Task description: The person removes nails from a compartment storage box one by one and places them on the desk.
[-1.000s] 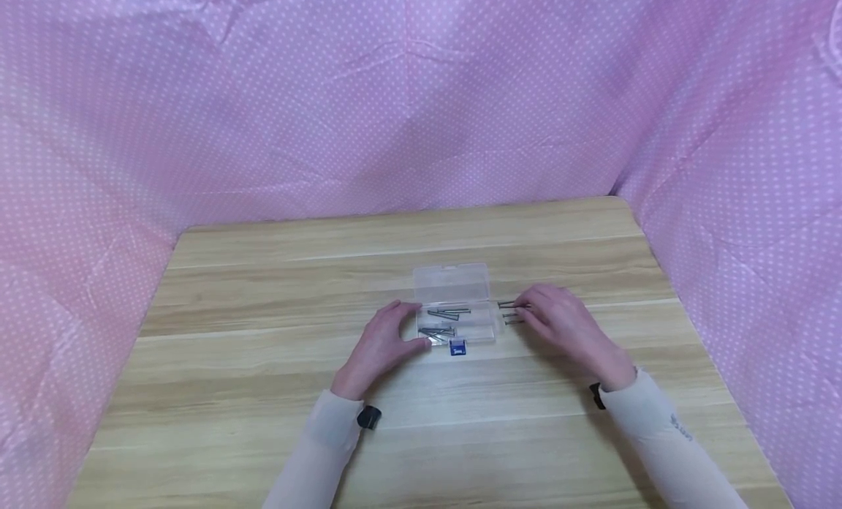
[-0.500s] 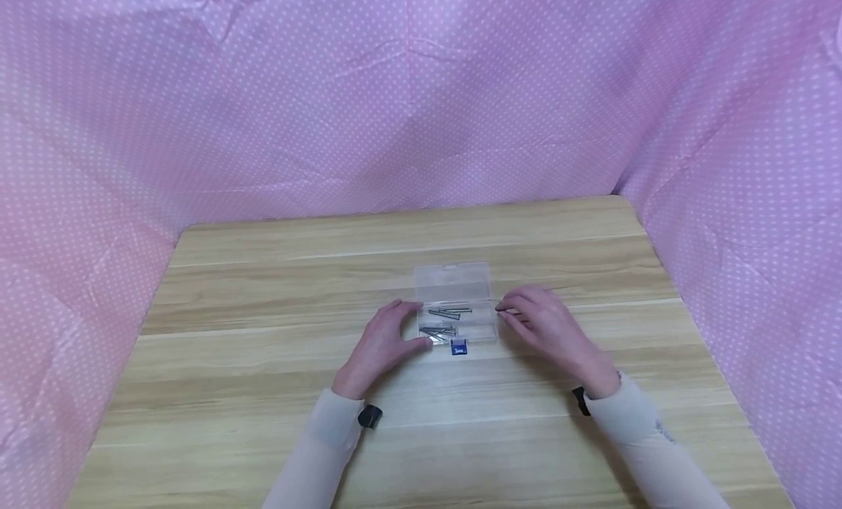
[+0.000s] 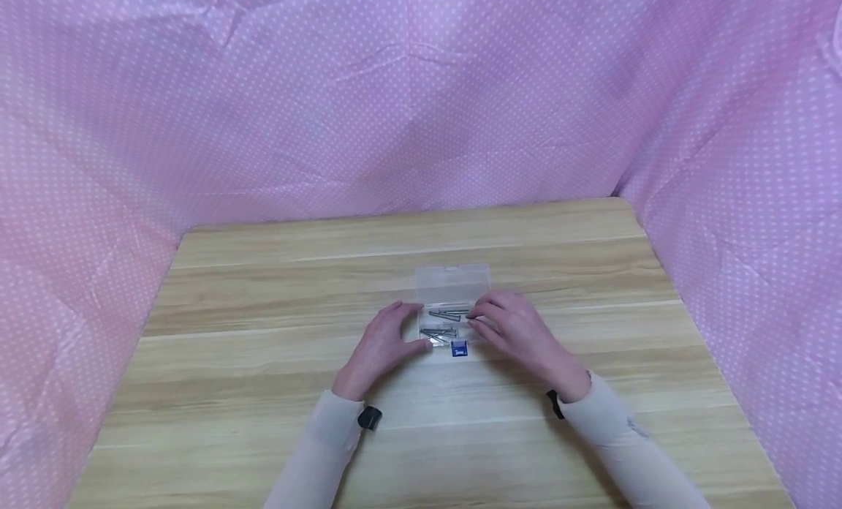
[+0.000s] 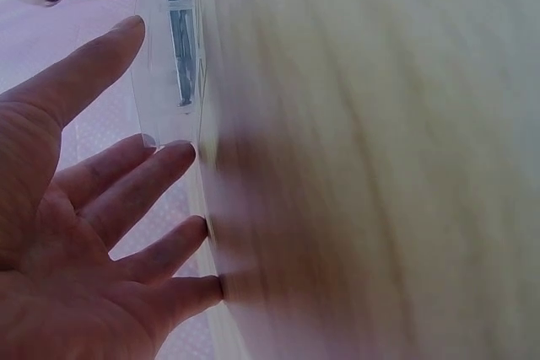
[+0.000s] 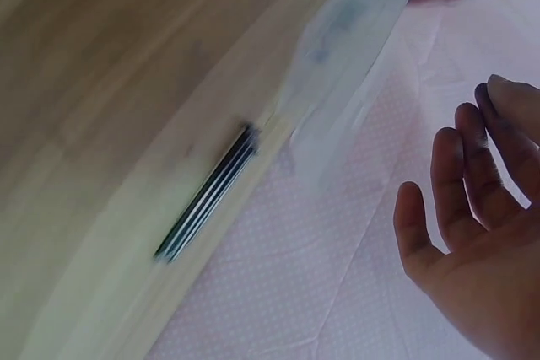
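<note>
A small clear plastic box (image 3: 454, 320) lies on the wooden table (image 3: 263, 333) with its lid (image 3: 452, 281) folded open to the back. Several grey nails (image 3: 442, 332) lie inside, and a blue latch (image 3: 458, 348) sits at its front. My left hand (image 3: 388, 337) rests flat, straight fingers touching the box's left end (image 4: 169, 82). My right hand (image 3: 509, 326) is over the box's right end, fingertips pinching a nail there. In the right wrist view a few more nails (image 5: 207, 196) lie together on the table beside the box (image 5: 354, 23).
Pink dotted cloth (image 3: 421, 114) hangs round the table on the left, back and right. Bare wood lies on all sides of the box. Both forearms wear pale sleeves (image 3: 322, 436).
My right hand has picked a nail from the small pile right of the box and moved left to the box. The left hand and box have stayed put.
</note>
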`<act>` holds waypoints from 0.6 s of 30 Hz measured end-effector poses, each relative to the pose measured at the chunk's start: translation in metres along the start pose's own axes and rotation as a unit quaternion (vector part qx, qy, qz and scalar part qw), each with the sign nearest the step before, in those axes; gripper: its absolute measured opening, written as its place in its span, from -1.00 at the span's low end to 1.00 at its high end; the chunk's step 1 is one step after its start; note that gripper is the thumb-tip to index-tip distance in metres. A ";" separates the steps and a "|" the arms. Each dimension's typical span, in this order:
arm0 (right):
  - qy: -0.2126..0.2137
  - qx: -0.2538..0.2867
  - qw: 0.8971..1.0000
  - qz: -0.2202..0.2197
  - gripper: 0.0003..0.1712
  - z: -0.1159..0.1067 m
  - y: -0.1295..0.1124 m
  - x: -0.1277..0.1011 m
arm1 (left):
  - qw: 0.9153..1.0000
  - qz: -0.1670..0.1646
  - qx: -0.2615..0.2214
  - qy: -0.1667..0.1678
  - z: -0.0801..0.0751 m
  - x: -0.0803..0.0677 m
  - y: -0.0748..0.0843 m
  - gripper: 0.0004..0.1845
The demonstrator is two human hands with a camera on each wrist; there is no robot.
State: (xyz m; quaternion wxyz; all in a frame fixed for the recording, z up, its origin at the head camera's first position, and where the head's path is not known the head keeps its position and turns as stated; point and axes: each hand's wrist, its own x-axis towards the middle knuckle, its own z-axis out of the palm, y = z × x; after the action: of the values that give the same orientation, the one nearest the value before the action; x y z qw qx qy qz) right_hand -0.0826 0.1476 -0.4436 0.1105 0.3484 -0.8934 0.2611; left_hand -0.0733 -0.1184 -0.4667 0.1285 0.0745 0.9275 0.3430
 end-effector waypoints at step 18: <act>-0.067 0.000 0.997 -0.029 -0.92 0.026 -0.021 0.026 | 0.999 0.031 -0.014 -0.016 -0.005 -0.001 -0.009 -0.24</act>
State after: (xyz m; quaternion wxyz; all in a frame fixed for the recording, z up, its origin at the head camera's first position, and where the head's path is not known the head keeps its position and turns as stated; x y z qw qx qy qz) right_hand -0.0881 0.1055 -0.4475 0.0580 0.3912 -0.8882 0.2340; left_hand -0.0739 -0.1287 -0.4684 0.1340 0.1072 0.9175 0.3588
